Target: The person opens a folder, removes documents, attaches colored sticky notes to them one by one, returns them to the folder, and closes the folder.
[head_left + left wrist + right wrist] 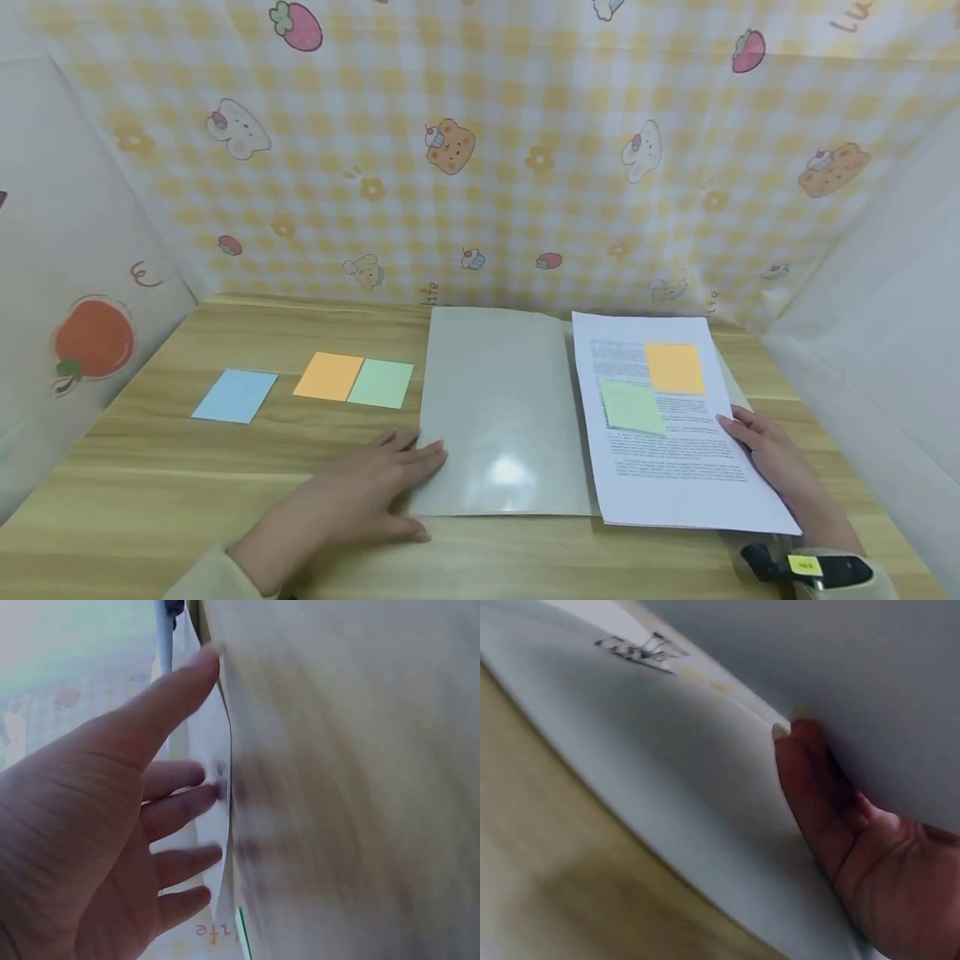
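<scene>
A pale grey folder lies open on the wooden table. My left hand rests at its lower left edge, fingers extended; in the left wrist view the same hand has its fingers spread and nothing gripped. With my right hand I pinch the right edge of printed paper, thumb on top, over the folder's right half. An orange sticky note and a green sticky note sit on its text. From the right wrist, the hand shows under the paper, above the folder's curved cover.
Left of the folder on the table lie a blue sticky note, an orange sticky note and a green sticky note. A yellow checked curtain hangs behind the table, with white cloth at the right side.
</scene>
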Demonstrator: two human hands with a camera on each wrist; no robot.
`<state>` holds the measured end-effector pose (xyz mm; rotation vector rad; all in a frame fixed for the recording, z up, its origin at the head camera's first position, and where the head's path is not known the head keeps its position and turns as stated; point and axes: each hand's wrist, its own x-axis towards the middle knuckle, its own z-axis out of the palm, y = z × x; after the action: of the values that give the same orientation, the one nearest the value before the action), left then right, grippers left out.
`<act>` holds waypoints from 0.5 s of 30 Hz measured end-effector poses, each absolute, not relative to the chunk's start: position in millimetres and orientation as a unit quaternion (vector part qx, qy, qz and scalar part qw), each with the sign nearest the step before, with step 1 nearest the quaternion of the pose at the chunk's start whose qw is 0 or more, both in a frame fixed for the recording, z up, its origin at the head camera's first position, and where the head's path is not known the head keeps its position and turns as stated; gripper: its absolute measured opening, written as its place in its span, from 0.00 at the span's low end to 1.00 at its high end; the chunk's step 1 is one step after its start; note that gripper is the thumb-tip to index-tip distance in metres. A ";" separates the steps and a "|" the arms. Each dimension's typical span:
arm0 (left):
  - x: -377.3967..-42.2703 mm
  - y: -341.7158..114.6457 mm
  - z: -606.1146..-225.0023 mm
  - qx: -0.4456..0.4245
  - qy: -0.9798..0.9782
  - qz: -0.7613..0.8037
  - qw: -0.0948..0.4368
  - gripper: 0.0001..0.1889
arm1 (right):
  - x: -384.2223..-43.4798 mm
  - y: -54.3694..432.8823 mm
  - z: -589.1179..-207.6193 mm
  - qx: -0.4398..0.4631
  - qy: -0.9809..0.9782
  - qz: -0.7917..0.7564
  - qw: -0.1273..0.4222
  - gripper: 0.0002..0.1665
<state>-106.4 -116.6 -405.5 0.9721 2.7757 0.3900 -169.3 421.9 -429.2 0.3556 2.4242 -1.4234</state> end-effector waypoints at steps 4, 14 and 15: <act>-103.5 -108.5 -403.7 0.348 0.934 0.078 0.025 0.43 | -166.8 411.7 -433.1 0.101 0.851 -0.498 0.134 0.43; -112.4 -70.7 -405.1 0.352 0.930 0.003 -0.109 0.33 | -160.2 374.9 -435.5 0.089 0.823 -0.546 0.127 0.41; -114.1 -67.0 -405.4 0.354 0.927 -0.004 -0.122 0.32 | -159.9 371.8 -435.9 0.087 0.821 -0.550 0.125 0.41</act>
<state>-114.1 -67.0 -405.4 1.2066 3.1642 -0.0144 -159.9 371.8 -435.9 0.2539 2.3915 -1.6028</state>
